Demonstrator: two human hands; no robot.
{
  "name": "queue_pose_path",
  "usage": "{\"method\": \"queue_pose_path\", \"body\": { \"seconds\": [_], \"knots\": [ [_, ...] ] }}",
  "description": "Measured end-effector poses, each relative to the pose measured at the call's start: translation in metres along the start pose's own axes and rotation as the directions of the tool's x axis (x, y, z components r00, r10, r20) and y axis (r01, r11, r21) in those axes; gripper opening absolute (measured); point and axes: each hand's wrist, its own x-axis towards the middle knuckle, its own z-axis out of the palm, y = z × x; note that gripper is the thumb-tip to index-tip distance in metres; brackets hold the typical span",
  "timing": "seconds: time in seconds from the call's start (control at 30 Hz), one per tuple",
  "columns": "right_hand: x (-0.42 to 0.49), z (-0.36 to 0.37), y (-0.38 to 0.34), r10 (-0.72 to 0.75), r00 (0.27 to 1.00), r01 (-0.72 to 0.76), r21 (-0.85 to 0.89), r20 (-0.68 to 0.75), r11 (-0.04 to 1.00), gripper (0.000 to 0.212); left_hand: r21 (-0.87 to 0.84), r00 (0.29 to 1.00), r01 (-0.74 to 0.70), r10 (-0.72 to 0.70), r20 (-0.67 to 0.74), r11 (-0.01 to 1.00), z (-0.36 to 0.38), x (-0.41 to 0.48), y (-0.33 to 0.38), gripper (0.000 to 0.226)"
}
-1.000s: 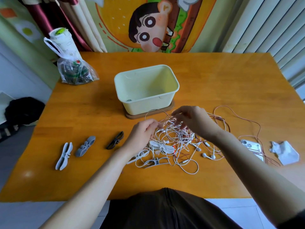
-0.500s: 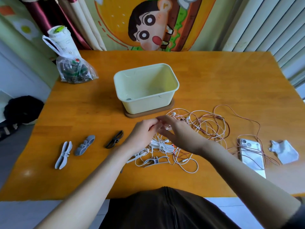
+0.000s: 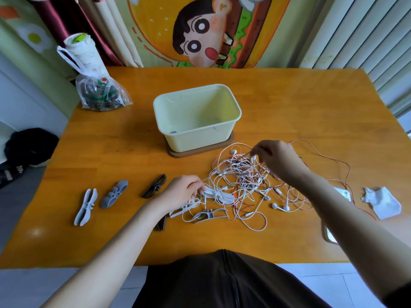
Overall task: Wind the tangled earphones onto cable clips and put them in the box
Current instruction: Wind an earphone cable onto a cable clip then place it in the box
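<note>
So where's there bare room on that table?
Two bare patches: far right, between the box and the right edge of the table; and left middle, bordered by the plastic bag, the box and the grey clips. It is crowded in front of the box: the earphone tangle, left hand and right hand in it, then a phone and a crumpled tissue.

Your left hand [image 3: 182, 191] pinches white cord at the near-left edge of the earphone tangle [image 3: 235, 174]. Your right hand [image 3: 278, 158] pinches strands at its far side. The pale box [image 3: 195, 141] sits just beyond the tangle. A grey clip [image 3: 114, 193] lies well left.
</note>
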Motion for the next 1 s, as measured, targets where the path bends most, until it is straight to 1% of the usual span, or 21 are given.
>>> {"method": "queue_pose_path", "body": {
  "seconds": [0.07,0.13,0.17,0.2,0.23,0.27,0.3,0.33,0.4,0.43,0.47,0.53,0.6,0.63,0.7,0.73,0.8,0.83,0.9,0.93,1.0],
  "knots": [
    [0.0,0.001,0.007,0.037,0.999,-0.038,-0.063,-0.022,0.997,0.021,0.028,1.0,0.005,-0.005,-0.004,1.0,0.0,-0.001,-0.001,0.029],
    [-0.002,0.005,0.013,0.092,0.996,-0.091,-0.216,-0.008,0.972,0.021,0.037,1.0,-0.012,0.013,-0.02,0.999,0.0,-0.002,-0.001,0.029],
    [-0.004,0.007,0.013,0.106,0.994,-0.094,-0.314,0.019,0.945,0.02,0.042,0.999,-0.022,0.023,-0.028,0.999,0.0,-0.002,0.001,0.028],
    [-0.006,0.009,0.012,0.101,0.992,-0.067,-0.381,0.069,0.922,0.023,0.058,0.999,-0.035,0.037,-0.033,0.998,0.0,-0.002,0.003,0.027],
    [-0.01,0.011,0.007,0.074,0.987,-0.012,-0.398,0.141,0.917,0.033,0.084,0.998,-0.051,0.054,-0.034,0.995,0.001,-0.002,0.006,0.025],
    [-0.014,0.014,0.0,0.024,0.973,0.063,-0.364,0.23,0.929,0.045,0.115,0.996,-0.076,0.08,-0.028,0.99,0.003,-0.001,0.009,0.023],
    [-0.018,0.018,-0.009,-0.044,0.948,0.142,-0.295,0.314,0.945,0.055,0.145,0.994,-0.106,0.11,-0.021,0.984,0.006,-0.001,0.013,0.019],
    [-0.023,0.025,-0.019,-0.106,0.917,0.202,-0.219,0.385,0.955,0.06,0.169,0.99,-0.135,0.14,-0.015,0.976,0.009,0.0,0.019,0.016],
    [-0.033,0.043,-0.033,-0.18,0.867,0.243,-0.079,0.464,0.967,0.055,0.177,0.984,-0.173,0.176,-0.004,0.969,0.013,0.001,0.031,0.011],
    [-0.036,0.05,-0.037,-0.195,0.864,0.228,-0.016,0.463,0.973,0.046,0.176,0.982,-0.183,0.187,-0.007,0.967,0.014,0.002,0.035,0.011],
    [-0.037,0.053,-0.038,-0.205,0.876,0.21,0.037,0.436,0.977,0.037,0.182,0.98,-0.192,0.199,-0.019,0.964,0.013,0.002,0.039,0.012],
    [-0.036,0.053,-0.035,-0.224,0.9,0.206,0.089,0.374,0.975,0.022,0.188,0.973,-0.208,0.222,-0.056,0.96,0.012,0.001,0.043,0.016],
    [-0.037,0.052,-0.031,-0.222,0.917,0.191,0.122,0.333,0.974,0.023,0.199,0.965,-0.209,0.235,-0.117,0.957,0.012,0.002,0.04,0.029],
    [-0.037,0.051,-0.028,-0.199,0.927,0.165,0.129,0.318,0.978,0.025,0.236,0.957,-0.2,0.241,-0.161,0.951,0.013,0.004,0.034,0.036],
    [-0.037,0.052,-0.019,-0.112,0.951,0.08,0.119,0.288,0.99,0.027,0.31,0.945,-0.161,0.237,-0.225,0.937,0.019,0.008,0.021,0.038],
    [-0.036,0.052,-0.013,-0.06,0.96,0.034,0.099,0.274,0.995,0.027,0.335,0.955,-0.127,0.206,-0.212,0.934,0.023,0.011,0.013,0.034],
    [-0.035,0.053,-0.003,0.029,0.967,-0.041,0.04,0.252,0.998,0.027,0.403,0.991,-0.052,0.097,-0.092,0.914,0.036,0.013,-0.003,0.026],
    [-0.036,0.053,0.001,0.059,0.968,-0.063,0.009,0.243,0.998,0.027,0.46,0.999,-0.041,0.05,-0.007,0.887,0.045,0.014,-0.011,0.026],
    [-0.039,0.052,0.005,0.097,0.965,-0.089,-0.045,0.244,0.995,0.031,0.574,0.992,-0.073,-0.002,0.129,0.816,0.059,0.012,-0.023,0.03],
    [-0.04,0.051,0.005,0.105,0.961,-0.09,-0.066,0.256,0.994,0.031,0.612,0.988,-0.089,-0.01,0.157,0.786,0.065,0.012,-0.027,0.033],
    [-0.042,0.05,0.003,0.104,0.945,-0.07,-0.118,0.312,0.991,0.026,0.638,0.99,-0.103,0.015,0.142,0.763,0.073,0.013,-0.033,0.032]
  ]
}}
